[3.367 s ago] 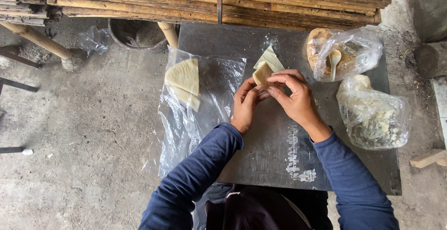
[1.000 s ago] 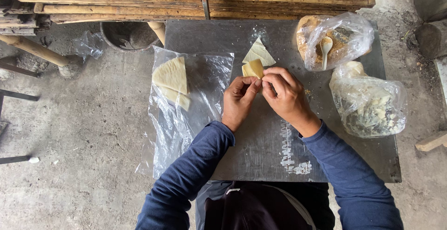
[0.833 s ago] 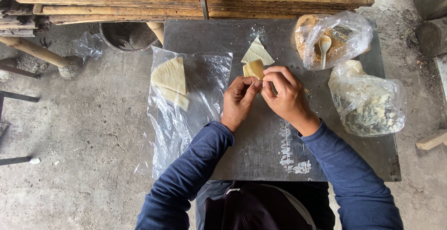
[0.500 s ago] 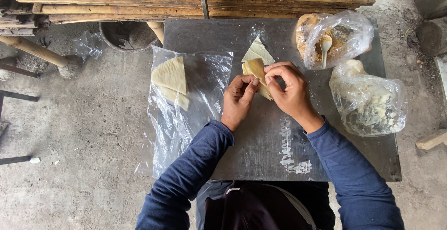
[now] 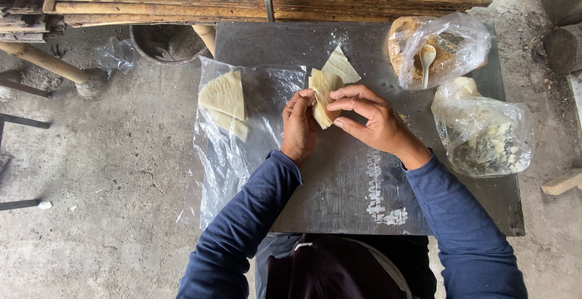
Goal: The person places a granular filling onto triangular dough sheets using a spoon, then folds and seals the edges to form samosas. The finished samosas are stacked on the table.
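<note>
I pinch the wrapper [image 5: 323,96] between left hand [image 5: 298,126] and right hand [image 5: 370,120], above the slab [image 5: 339,178]. Risk: uneven finger pressure may tear the thin sheet.

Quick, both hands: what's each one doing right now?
Left hand: closed on the folded dough wrapper.
Right hand: fingers pinching the same wrapper.

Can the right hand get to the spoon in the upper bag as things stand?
Probably yes, once freed. The right hand is pinching the dough wrapper together with the left hand. The spoon sits in the open-topped bag just up and right, with bare tabletop between.
</note>
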